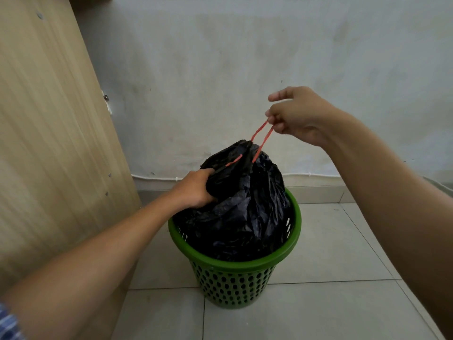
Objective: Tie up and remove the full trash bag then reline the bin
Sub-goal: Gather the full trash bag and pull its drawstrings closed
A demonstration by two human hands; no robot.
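1. Here we are at the green bin, a perforated plastic basket standing on the pale floor tiles close to the grey wall.
2. The black trash bag sits inside it, bulging well above the rim, its top gathered into a bunched neck.
3. The left hand is down on the near-left side of that neck, fingers curled into the plastic and gripping a fold of it, thumb on top.
4. A short stretch of red drawstring peeks out of the hem just above that hand.
5. Up and to the right, the right hand is raised clear of the bag, well apart from the left one.
6. Its thumb and curled fingers pinch the top of a red drawstring loop; the forefinger pokes out above, touching nothing.
7. The loop's two strands run taut and slanted from that pinch down to the bag's neck.
8. On the left stands a light wooden panel, a piece of furniture, with small screws showing in its side.
9. A thin white cable runs along the foot of the wall behind the bin.
10. A bit of blue checked sleeve shows at the lower left corner.
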